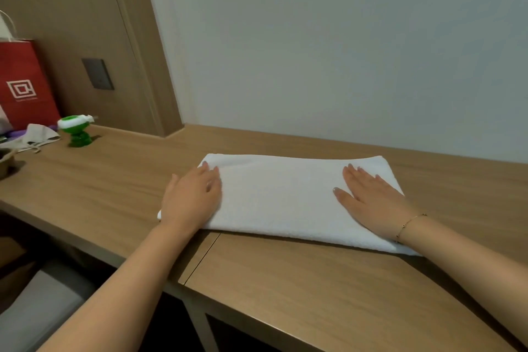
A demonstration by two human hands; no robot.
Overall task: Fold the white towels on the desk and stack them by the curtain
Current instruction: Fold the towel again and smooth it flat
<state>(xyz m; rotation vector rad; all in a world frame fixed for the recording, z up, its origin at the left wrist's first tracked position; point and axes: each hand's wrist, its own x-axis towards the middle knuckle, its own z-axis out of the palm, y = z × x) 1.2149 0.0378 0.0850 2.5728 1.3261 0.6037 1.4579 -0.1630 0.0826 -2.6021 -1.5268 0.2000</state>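
Your left hand lies flat, fingers straight and together, on the left end of the folded white terry towel; your right hand presses flat on the right end, fingers slightly spread, thin gold chain bracelet at the wrist. The towel is a nubby, thick rectangle lying mid-way along the wood-grain laminate desk, close to the plain pale wall; its near right corner is hidden by your forearm. Far left: a green and white plastic gadget, crumpled beige cloth, red paper bag with white logo, cut off by the frame edge. Grey wall plate sits on a wood panel.
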